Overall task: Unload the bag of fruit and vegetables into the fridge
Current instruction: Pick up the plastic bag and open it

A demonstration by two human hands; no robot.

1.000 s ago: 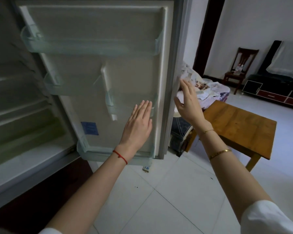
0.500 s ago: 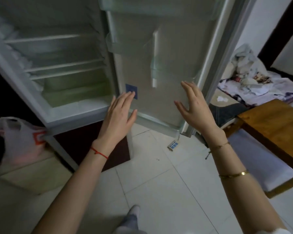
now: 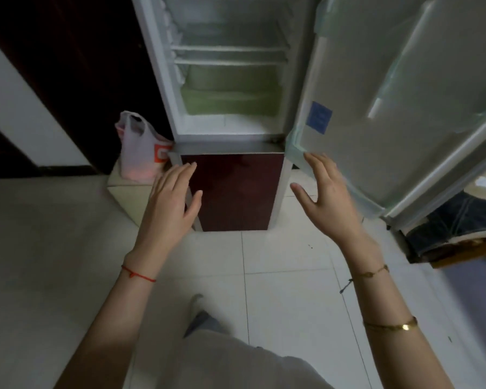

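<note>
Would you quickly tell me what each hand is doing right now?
Left hand: open, fingers straight, holding nothing.
Right hand: open, fingers spread, holding nothing.

A home is indicated: a tall white two-door fridge [image 3: 230, 80] is stood on pale glossy floor tiles [image 3: 278, 276], with crumpled clothing [image 3: 460, 220] heaped right of it.

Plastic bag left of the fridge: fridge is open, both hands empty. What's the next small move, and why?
Probably reach the left hand to the plastic bag and grip its handles: the fridge door stands open, the right hand holds nothing, and the bag is not yet unloaded.
</note>
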